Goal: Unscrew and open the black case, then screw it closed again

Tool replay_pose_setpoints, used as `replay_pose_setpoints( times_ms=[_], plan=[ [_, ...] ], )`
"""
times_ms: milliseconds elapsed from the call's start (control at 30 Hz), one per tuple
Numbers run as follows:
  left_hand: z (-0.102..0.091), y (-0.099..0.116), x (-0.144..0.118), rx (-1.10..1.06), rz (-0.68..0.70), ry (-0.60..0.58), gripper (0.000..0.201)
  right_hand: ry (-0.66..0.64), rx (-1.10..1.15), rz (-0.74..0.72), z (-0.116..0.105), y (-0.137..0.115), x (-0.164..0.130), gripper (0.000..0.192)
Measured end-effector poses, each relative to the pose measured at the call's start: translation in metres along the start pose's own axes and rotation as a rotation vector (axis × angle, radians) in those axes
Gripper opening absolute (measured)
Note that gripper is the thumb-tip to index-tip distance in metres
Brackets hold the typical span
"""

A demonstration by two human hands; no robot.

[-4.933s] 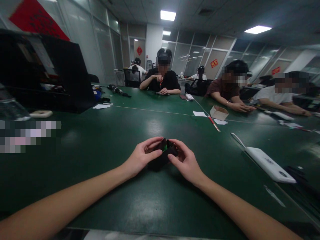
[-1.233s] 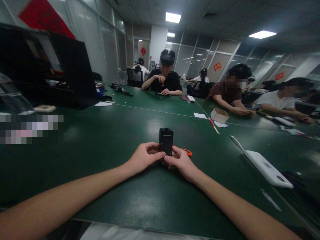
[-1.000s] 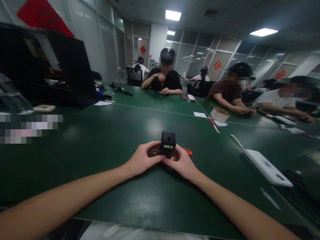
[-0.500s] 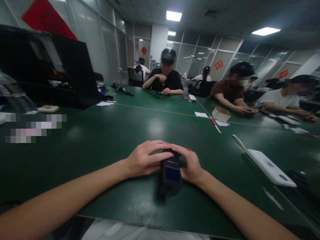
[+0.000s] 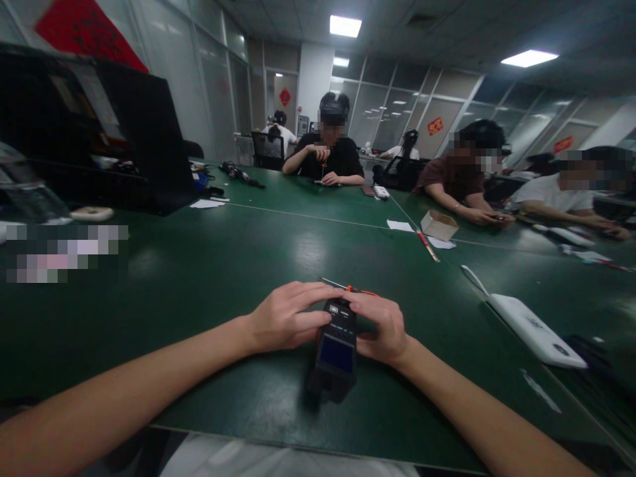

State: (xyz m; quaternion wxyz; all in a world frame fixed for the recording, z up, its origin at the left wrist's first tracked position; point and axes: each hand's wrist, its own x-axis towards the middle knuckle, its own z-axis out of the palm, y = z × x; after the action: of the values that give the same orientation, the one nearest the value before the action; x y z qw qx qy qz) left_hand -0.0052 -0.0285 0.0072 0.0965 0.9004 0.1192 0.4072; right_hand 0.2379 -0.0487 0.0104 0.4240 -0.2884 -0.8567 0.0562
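A black box-shaped handheld device (image 5: 330,387) with a small dark blue screen stands tilted just above the green table, in front of me. My left hand (image 5: 285,317) grips its left side, fingers reaching over its far end. From the right, my right hand (image 5: 385,326) is closed on the same device, its fingertips meeting the left ones at the far end. Just beyond those fingertips shows a thin metal shaft with an orange part, which looks like a screwdriver (image 5: 350,289); whether a finger holds it is partly hidden.
On the green table (image 5: 223,258), a white power bank (image 5: 536,331) with a strap lies right, near a clear plastic strip (image 5: 541,391). A small open box (image 5: 439,226) and a red pen-like stick (image 5: 427,246) lie farther off. A black case (image 5: 169,146) stands left. Several people sit around.
The device has shifted slightly left and tilted a little, still between both hands. My right fingers have moved on its far end, and more of the metal shaft and orange part now shows.
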Motion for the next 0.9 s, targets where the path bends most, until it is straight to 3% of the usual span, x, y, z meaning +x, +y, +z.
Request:
replay_pose_setpoints(
  times_ms=[67,267,500,567,633,700,733,833,900],
  plan=[
    [-0.001,0.001,0.001,-0.008,-0.022,0.003,0.012,-0.010,0.023,0.080,0.000,0.000,0.000,0.035],
    [-0.002,0.005,0.004,0.098,-0.029,-0.016,0.015,0.025,0.010,0.009,0.001,-0.001,0.000,0.035],
    [-0.004,0.001,0.002,0.078,-0.055,-0.053,0.014,-0.020,-0.012,0.102,0.001,-0.001,-0.002,0.038],
    [-0.004,-0.001,0.002,0.019,-0.013,-0.033,0.022,-0.023,0.014,0.118,0.002,-0.006,-0.001,0.041],
    [-0.002,-0.001,0.002,-0.088,-0.008,0.020,0.043,-0.042,0.099,0.180,0.005,-0.014,0.001,0.045],
    [0.002,0.004,0.005,-0.260,-0.102,0.067,0.061,-0.092,0.271,0.332,0.011,-0.024,0.004,0.046],
    [0.005,0.007,0.006,-0.383,-0.217,0.064,0.066,-0.111,0.392,0.442,0.015,-0.029,0.006,0.044],
    [0.012,0.016,0.012,-0.769,-0.514,0.082,0.057,-0.241,0.793,0.740,0.028,-0.036,0.009,0.046],
    [0.017,0.018,0.015,-0.948,-0.614,0.113,0.052,-0.322,0.950,0.814,0.033,-0.035,0.010,0.048]
  ],
)
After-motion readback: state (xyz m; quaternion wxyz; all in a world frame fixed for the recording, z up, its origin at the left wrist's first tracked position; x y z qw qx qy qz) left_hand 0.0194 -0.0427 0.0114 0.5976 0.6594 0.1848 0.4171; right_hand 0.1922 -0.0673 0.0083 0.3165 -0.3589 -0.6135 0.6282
